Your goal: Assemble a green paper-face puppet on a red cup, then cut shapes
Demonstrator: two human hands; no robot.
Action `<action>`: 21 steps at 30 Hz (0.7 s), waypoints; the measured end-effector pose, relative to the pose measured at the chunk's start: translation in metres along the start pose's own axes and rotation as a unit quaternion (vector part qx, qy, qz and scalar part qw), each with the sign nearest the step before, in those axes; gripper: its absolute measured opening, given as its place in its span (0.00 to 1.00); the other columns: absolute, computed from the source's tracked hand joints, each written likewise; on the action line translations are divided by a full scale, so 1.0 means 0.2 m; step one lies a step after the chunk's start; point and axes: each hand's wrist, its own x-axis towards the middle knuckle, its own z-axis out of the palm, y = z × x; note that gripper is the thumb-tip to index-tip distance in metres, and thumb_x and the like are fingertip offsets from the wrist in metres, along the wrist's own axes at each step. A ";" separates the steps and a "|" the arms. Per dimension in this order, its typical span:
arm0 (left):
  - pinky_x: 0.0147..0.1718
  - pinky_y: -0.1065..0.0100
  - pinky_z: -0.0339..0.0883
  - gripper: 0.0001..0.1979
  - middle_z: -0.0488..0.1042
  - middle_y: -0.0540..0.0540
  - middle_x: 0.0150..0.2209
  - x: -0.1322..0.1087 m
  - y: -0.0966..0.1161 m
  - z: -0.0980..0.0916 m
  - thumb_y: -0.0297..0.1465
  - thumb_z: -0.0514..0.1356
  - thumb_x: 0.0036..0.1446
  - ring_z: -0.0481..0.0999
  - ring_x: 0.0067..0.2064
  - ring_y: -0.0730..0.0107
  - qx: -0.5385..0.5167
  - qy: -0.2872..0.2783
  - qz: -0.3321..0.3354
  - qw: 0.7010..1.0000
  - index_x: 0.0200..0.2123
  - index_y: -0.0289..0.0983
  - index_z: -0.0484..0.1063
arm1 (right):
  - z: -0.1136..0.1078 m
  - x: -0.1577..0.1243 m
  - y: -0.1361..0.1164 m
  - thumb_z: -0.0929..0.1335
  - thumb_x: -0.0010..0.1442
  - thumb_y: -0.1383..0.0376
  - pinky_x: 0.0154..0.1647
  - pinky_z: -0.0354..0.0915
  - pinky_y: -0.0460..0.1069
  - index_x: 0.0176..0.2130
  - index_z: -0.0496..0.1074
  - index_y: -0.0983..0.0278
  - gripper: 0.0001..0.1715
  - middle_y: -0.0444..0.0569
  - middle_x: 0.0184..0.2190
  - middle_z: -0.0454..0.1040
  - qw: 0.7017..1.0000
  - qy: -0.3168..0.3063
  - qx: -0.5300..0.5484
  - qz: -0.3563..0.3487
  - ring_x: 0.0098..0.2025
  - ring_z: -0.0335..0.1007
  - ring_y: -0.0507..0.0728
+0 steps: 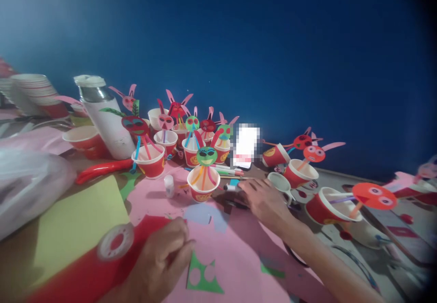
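My left hand (pixel 164 257) is closed in a loose fist over red paper (pixel 153 224), next to a green scrap (pixel 205 275) with round holes; whatever it may hold is hidden. My right hand (pixel 262 200) reaches forward, palm down, its fingers over dark items beside a white mug (pixel 280 183). What those fingertips touch is too blurred to tell. Between and beyond both hands stands a red paper cup (pixel 201 192) with a green paper face (pixel 206 156) on straws. A small white bottle (pixel 169 186) is left of that cup.
Several paper cups with rabbit-eared faces line the back. A white flask (pixel 109 125), stacked cups (pixel 39 94) and a plastic bag (pixel 30 184) are at left. Yellow paper (pixel 82 221) and a tape roll (pixel 116 243) lie near my left hand; an orange-faced cup (pixel 329 206) stands right.
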 end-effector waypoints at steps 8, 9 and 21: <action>0.19 0.75 0.53 0.15 0.61 0.54 0.23 0.04 0.02 0.00 0.43 0.54 0.57 0.59 0.21 0.79 -0.337 -0.095 -0.248 0.903 0.38 0.36 0.63 | -0.15 -0.17 -0.43 0.58 0.66 0.58 0.29 0.58 0.44 0.41 0.66 0.61 0.12 0.42 0.28 0.66 0.734 -0.204 0.634 0.134 0.30 0.60 0.50; 0.19 0.76 0.53 0.19 0.62 0.54 0.25 0.04 0.02 0.00 0.45 0.55 0.56 0.59 0.21 0.80 -0.369 -0.100 -0.242 0.892 0.42 0.36 0.62 | -0.14 -0.17 -0.46 0.60 0.65 0.57 0.28 0.58 0.43 0.39 0.66 0.62 0.12 0.41 0.28 0.65 0.696 -0.211 0.671 0.142 0.28 0.60 0.49; 0.23 0.72 0.63 0.21 0.72 0.43 0.30 0.04 0.09 -0.02 0.47 0.53 0.57 0.73 0.29 0.69 -0.500 -0.165 -0.282 0.802 0.37 0.33 0.69 | -0.11 -0.12 -0.58 0.65 0.61 0.56 0.25 0.61 0.46 0.36 0.71 0.62 0.12 0.40 0.22 0.63 0.539 -0.085 0.817 0.185 0.22 0.63 0.49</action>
